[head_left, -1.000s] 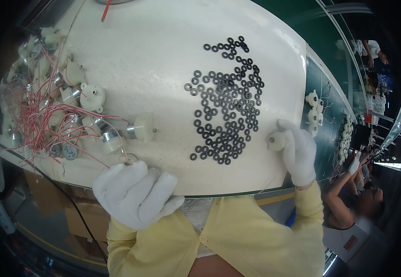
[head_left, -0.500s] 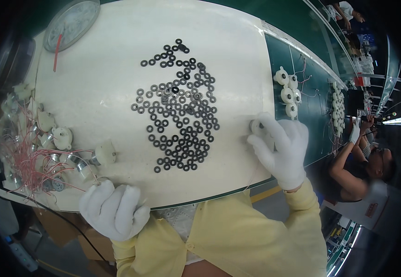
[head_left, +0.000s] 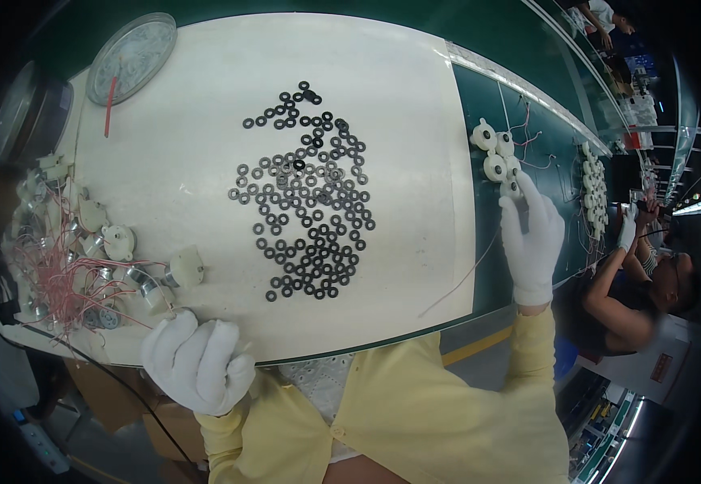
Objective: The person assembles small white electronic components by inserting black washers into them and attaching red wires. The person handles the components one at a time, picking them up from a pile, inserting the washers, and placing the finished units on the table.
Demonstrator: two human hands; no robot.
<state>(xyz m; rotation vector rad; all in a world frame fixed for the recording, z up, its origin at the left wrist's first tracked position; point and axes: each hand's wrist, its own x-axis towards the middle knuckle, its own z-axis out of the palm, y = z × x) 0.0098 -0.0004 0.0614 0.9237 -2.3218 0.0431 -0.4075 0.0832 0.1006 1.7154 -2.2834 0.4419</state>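
Note:
At the green mat's left edge, my gloved right hand (head_left: pixel 534 242) is closed with thumb and fingers around a small white-housed motor (head_left: pixel 510 187), mostly hidden by the fingers. A thin pale wire (head_left: pixel 465 278) trails from that hand over the white board. Several similar round white motors (head_left: pixel 494 168), with dark centres, sit beside its fingertips. Near the board's front left edge, my gloved left hand (head_left: pixel 199 361) is curled closed. A thin wire runs to its fingertips, but what they hold is hidden. Close to it lies a silver motor (head_left: pixel 155 297).
Many black rings (head_left: pixel 318 258) spread over the middle of the white board (head_left: pixel 415 161). Motors with tangled red wires (head_left: pixel 52 278) pile at the left. A clear round dish (head_left: pixel 133 56) and a red strip (head_left: pixel 111 109) lie far left. Another person (head_left: pixel 620 298) works at the right.
My right hand has moved right and up from the white board to the motors on the green mat, drawing the motor and its wire along. My left hand has barely moved.

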